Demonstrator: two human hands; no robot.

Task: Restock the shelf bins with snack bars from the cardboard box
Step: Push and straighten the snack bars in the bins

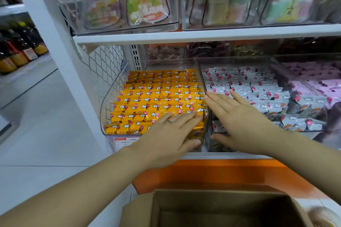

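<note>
My left hand [169, 134] lies flat, fingers [186, 118] straight, on the yellow snack bars [153, 96] at the front right corner of their clear bin [102, 110]. My right hand [238, 116], fingers equally straight and gripping nothing, presses the grey snack bars [249, 86] at the front left corner of the neighbouring bin [234, 58]. Both bins sit side by side at the front edge of the shelf [221, 156], packed in neat rows. The cardboard box [140, 208] stands below; what I can see of its inside shows no bars. I judge these bars light, in slick, crinkly foil, probably crushable. They are best pinched across the long sides at mid-length, not by the crimped ends, and pressed gently.
</note>
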